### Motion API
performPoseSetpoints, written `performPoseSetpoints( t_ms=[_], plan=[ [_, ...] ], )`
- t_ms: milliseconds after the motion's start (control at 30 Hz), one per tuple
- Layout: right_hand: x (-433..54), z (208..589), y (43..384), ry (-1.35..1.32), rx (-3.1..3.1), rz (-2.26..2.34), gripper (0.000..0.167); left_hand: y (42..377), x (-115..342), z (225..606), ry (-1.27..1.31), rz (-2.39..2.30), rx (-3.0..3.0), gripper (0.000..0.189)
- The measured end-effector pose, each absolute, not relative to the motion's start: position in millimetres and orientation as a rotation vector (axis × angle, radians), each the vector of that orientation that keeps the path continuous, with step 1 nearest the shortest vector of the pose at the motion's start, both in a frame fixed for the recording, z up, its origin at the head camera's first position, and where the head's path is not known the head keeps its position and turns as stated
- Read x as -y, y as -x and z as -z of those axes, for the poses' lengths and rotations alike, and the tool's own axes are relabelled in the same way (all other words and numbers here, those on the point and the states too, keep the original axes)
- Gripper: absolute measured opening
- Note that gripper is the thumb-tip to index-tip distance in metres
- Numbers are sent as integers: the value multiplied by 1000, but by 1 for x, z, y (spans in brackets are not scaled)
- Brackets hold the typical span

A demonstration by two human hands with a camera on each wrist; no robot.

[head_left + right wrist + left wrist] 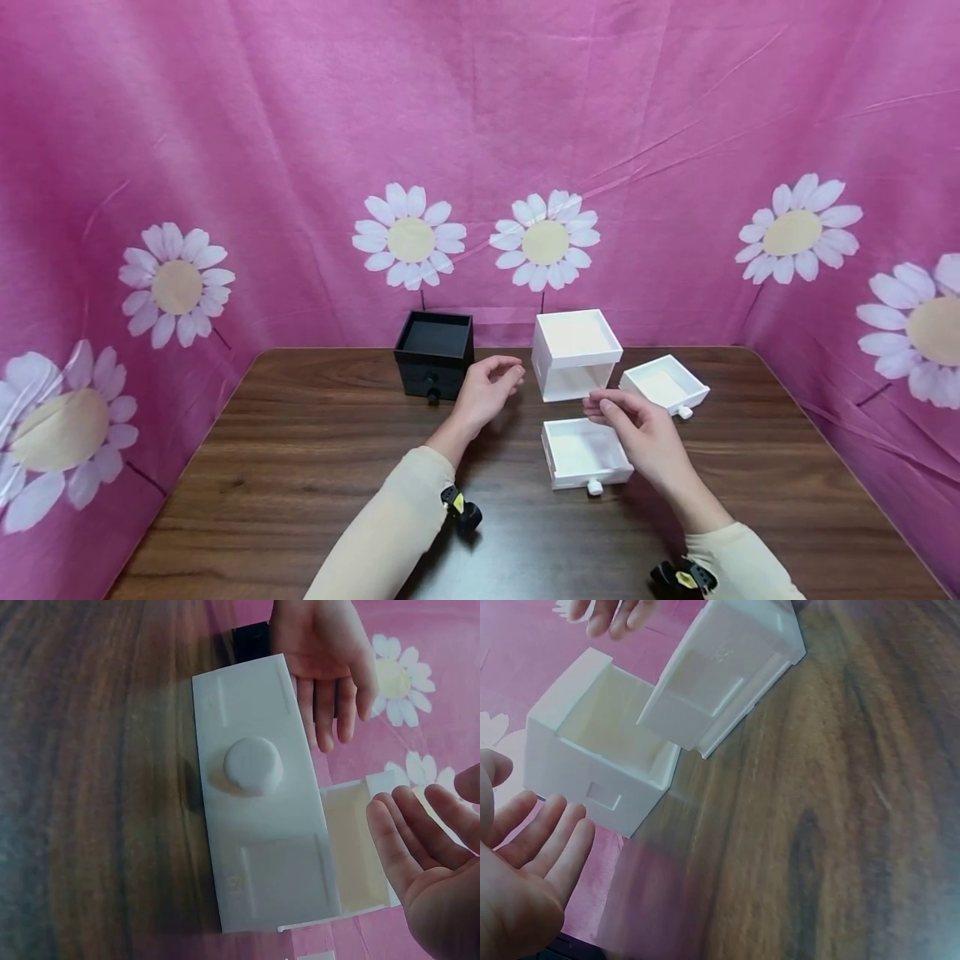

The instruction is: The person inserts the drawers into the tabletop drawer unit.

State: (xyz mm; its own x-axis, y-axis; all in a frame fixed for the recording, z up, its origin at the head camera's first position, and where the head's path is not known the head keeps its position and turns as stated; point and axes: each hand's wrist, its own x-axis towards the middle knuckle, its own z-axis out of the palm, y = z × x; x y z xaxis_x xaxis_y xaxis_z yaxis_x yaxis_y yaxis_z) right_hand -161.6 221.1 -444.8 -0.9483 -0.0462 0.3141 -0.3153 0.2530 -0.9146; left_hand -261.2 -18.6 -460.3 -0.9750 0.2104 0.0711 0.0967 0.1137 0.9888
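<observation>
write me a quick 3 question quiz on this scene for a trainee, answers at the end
1. True or false: in the head view, the black box stands to the right of the white box.
2. How many white drawers are out of the white box?
3. What colour is the knob on the nearer drawer?
a) red
b) black
c) white

Key:
1. False; it stands to the left.
2. Two: one in front of the white box, one to its right in the head view.
3. c) white.
</observation>
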Motion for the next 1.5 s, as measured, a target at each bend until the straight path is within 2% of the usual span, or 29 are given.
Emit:
performPoseSetpoints(
  t_ms=[600,1500],
  plan=[
    [-233,447,136,-362,2295,-1745,27,278,-2,453,-398,-1930,-2471,38],
    [-240,456,108,-410,2377,-1638,22,292,-29,450,-442,-2000,-2461,44]
  ],
)
